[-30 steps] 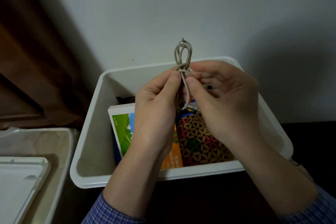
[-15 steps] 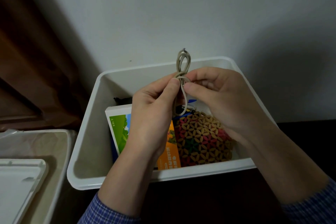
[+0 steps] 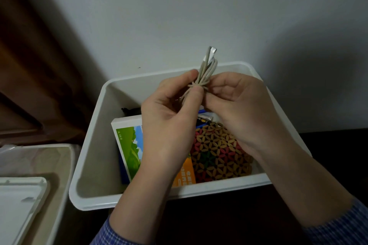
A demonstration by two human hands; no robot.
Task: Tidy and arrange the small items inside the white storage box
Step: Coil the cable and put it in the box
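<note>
A bundled beige cable (image 3: 207, 69) with a metal plug at its top is held upright above the white storage box (image 3: 87, 145). My left hand (image 3: 169, 117) pinches the bundle at its wrapped waist between thumb and fingers. My right hand (image 3: 237, 105) pinches the same spot from the right. Inside the box lie a white-edged booklet with a green and orange cover (image 3: 129, 145), a round patterned woven mat (image 3: 217, 153), and some batteries (image 3: 205, 118) partly hidden under my hands. A dark item (image 3: 130, 111) sits at the box's back.
A second pale bin (image 3: 59, 165) stands at the left with a white lid (image 3: 18, 201) lying in it. A grey wall rises right behind the box. Dark wooden furniture fills the upper left. The surface under the box is dark.
The cable bundle has turned in my fingers, so its loops look tighter and the metal plug now points up. Both hands stay pinched at its middle.
</note>
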